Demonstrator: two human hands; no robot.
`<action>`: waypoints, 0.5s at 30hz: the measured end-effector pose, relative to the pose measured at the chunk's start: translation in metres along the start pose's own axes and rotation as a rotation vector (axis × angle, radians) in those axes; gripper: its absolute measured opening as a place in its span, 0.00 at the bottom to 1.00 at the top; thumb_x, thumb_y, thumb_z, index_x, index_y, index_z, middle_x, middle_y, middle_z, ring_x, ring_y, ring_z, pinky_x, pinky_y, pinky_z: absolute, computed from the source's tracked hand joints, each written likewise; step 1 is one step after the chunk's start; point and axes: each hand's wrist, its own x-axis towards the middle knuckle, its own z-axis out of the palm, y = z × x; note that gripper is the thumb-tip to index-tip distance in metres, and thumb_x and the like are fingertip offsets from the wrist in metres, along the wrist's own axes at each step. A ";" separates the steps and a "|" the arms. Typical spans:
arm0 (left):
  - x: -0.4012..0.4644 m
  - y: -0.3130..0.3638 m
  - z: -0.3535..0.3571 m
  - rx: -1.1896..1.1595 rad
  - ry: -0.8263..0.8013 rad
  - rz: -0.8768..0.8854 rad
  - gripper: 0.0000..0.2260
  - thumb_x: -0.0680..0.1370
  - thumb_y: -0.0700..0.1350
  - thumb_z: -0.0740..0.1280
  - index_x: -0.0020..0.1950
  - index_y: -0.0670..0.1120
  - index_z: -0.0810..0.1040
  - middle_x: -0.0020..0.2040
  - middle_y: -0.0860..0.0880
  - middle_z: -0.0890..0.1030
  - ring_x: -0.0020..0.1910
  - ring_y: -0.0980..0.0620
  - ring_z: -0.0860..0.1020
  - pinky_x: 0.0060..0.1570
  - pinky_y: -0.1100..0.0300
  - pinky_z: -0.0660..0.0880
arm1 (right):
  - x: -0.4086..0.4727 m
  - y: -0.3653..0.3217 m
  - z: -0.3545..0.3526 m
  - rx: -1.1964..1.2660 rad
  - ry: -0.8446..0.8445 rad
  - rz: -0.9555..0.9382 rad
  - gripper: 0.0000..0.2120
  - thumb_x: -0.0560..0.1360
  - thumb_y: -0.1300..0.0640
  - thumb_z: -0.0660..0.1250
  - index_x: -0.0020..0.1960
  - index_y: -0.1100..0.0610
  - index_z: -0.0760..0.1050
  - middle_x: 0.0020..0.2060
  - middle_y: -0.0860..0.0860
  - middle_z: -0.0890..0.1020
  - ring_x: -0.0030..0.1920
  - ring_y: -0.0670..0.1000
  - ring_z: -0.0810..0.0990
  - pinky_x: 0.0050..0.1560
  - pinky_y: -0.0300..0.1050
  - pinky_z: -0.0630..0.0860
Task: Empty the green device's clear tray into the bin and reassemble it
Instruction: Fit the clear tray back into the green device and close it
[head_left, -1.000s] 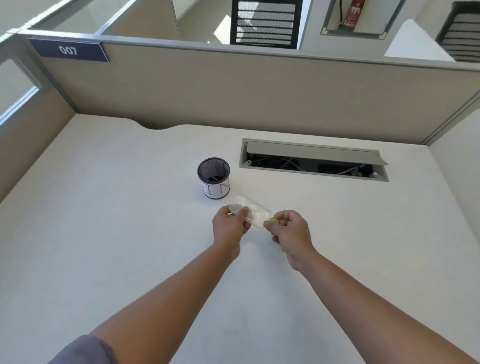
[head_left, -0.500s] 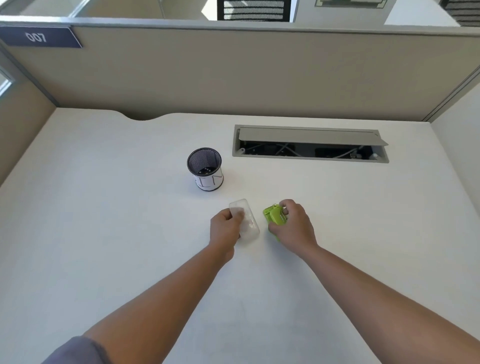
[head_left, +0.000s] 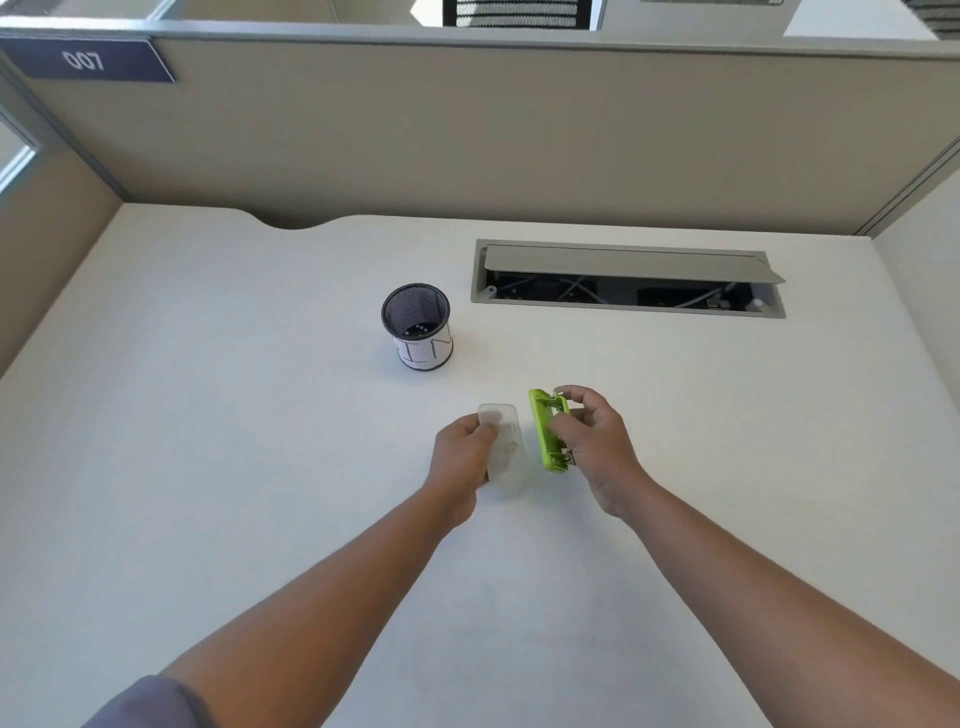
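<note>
My left hand grips the clear tray, a see-through plastic piece held lengthwise just above the desk. My right hand holds the green device, a small lime-green hole punch with metal parts, turned on its side. A narrow gap separates the tray from the device. The bin, a small black mesh cup with a white label, stands behind and to the left of my hands, with a few white specks at its bottom.
A white desk is enclosed by beige partition walls. An open cable hatch with wires inside lies in the desk at the back right. A blue "007" sign hangs on the partition's upper left.
The tray and the green device, held together a second ago, have come apart. My left hand holds the tray alone, and my right hand has turned the device so its green side shows.
</note>
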 end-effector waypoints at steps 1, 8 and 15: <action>-0.004 0.001 0.002 -0.005 -0.016 0.005 0.08 0.82 0.45 0.66 0.53 0.45 0.85 0.45 0.46 0.86 0.41 0.50 0.84 0.41 0.55 0.81 | -0.003 -0.001 0.001 0.070 -0.021 0.011 0.17 0.69 0.55 0.70 0.58 0.48 0.80 0.39 0.49 0.77 0.34 0.49 0.75 0.31 0.41 0.74; -0.028 0.008 0.020 -0.128 -0.098 -0.007 0.10 0.79 0.45 0.63 0.52 0.45 0.83 0.41 0.48 0.84 0.36 0.51 0.82 0.32 0.60 0.78 | -0.021 -0.003 0.007 0.276 -0.092 0.040 0.12 0.79 0.60 0.63 0.58 0.50 0.81 0.38 0.50 0.79 0.33 0.48 0.75 0.30 0.41 0.73; -0.040 0.011 0.029 -0.245 -0.154 -0.038 0.12 0.78 0.49 0.63 0.54 0.46 0.83 0.40 0.48 0.87 0.36 0.52 0.85 0.34 0.57 0.81 | -0.027 -0.005 0.006 0.285 -0.066 0.006 0.12 0.80 0.59 0.62 0.55 0.48 0.82 0.41 0.51 0.83 0.36 0.50 0.79 0.33 0.44 0.76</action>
